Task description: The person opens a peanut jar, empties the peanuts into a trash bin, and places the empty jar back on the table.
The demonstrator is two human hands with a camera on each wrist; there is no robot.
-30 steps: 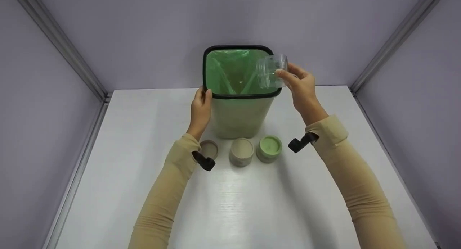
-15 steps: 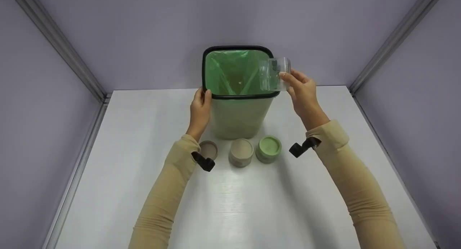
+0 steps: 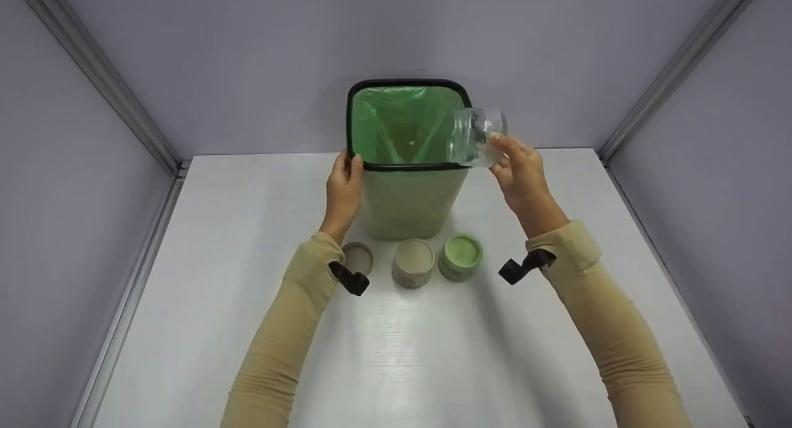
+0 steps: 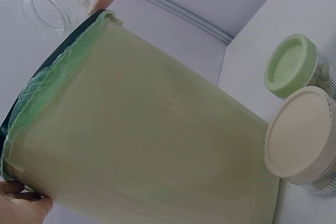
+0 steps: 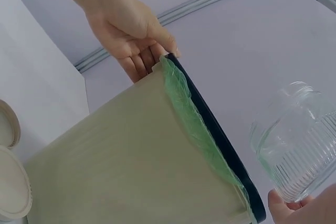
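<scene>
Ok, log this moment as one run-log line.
left hand: grips bin rim | right hand: holds clear jar tipped at rim | jar: lidless

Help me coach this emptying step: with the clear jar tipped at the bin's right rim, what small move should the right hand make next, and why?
Probably ease the right hand leftward, so the clear jar has its mouth fully over the green liner. The jar lies on its side at the bin's black rim, its mouth only partly over the opening, while the left hand grips the bin's left rim.
</scene>
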